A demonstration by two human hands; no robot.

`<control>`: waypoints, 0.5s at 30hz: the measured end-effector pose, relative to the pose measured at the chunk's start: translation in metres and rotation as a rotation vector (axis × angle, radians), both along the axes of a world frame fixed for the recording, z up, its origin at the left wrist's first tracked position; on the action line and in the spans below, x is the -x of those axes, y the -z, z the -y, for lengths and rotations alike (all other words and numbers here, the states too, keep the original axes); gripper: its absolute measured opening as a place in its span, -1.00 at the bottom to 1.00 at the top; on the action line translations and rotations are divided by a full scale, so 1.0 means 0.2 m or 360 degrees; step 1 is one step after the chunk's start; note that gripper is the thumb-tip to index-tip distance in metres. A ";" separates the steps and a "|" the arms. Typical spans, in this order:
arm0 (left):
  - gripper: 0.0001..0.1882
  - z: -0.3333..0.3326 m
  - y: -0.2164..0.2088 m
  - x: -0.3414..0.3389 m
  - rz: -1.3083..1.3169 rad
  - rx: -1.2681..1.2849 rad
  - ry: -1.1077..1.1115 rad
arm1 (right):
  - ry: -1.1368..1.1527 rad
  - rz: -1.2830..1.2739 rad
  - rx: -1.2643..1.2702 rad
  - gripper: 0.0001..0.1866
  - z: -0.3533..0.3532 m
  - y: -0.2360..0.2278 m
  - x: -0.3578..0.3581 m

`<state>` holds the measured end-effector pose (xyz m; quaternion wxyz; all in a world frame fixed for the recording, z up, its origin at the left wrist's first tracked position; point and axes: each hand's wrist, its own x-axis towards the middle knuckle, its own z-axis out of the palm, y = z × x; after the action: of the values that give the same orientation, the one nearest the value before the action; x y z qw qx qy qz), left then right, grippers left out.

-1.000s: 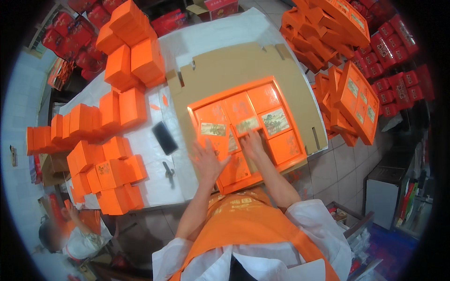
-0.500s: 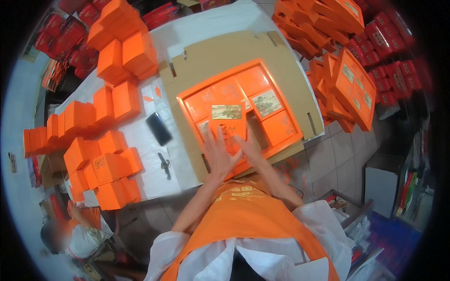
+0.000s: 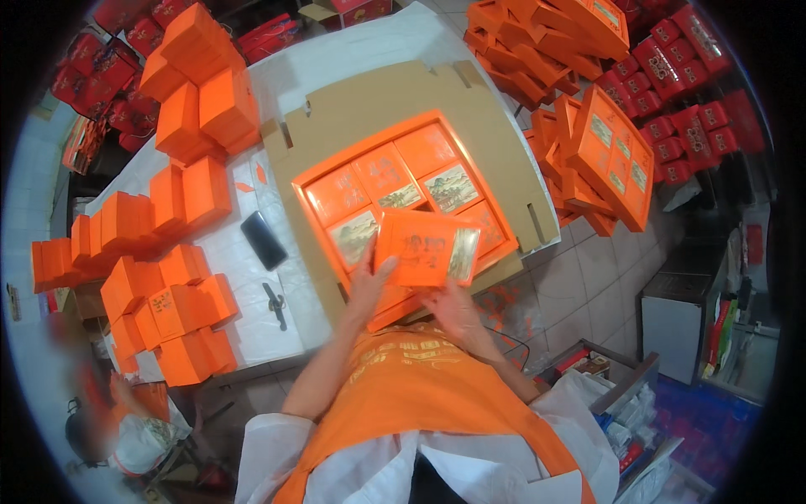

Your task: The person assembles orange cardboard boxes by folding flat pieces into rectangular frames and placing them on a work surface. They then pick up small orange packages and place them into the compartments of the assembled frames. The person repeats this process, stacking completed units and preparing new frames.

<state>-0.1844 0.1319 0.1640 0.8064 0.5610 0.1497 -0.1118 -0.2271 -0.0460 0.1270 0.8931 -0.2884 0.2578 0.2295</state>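
Observation:
A large open orange gift box (image 3: 312,179) lies on a flat brown cardboard sheet (image 3: 395,92). It holds several small orange boxes with picture labels. I hold one more small orange box (image 3: 424,248) above the near part of the large box. My left hand (image 3: 368,286) grips its left edge and my right hand (image 3: 452,309) supports its near edge from below.
Small orange boxes are stacked at the left of the white table (image 3: 172,298) and at its far left (image 3: 197,101). A black phone (image 3: 264,239) and a black tool (image 3: 274,304) lie on the table. Large orange boxes (image 3: 606,155) and red boxes (image 3: 684,71) are piled at right. Another person (image 3: 126,420) sits lower left.
Earlier both hands pressed flat inside the large box. They now hold a small orange box lifted over its near part.

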 end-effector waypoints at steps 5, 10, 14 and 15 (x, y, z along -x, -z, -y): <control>-0.34 -0.26 0.07 -0.15 -0.0168 -0.0175 0.0621 | -0.0228 0.0111 0.0192 -0.36 0.27 -0.03 0.06; -0.33 -0.15 0.17 -0.29 -0.0351 -0.0444 0.0742 | -0.0374 0.0014 0.0398 -0.36 0.24 0.01 0.10; -0.45 0.03 0.33 -0.24 -0.0402 -0.0375 -0.0100 | -0.0028 -0.0138 0.0533 -0.45 0.21 0.08 0.04; -0.47 0.07 0.34 -0.19 -0.0480 -0.0310 -0.0066 | 0.0033 -0.0195 0.0619 -0.54 0.22 0.11 0.03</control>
<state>-0.1472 0.1170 0.0970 0.7188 0.6101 0.2908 -0.1629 -0.2329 -0.0902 0.1049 0.8057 -0.4381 0.3540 0.1833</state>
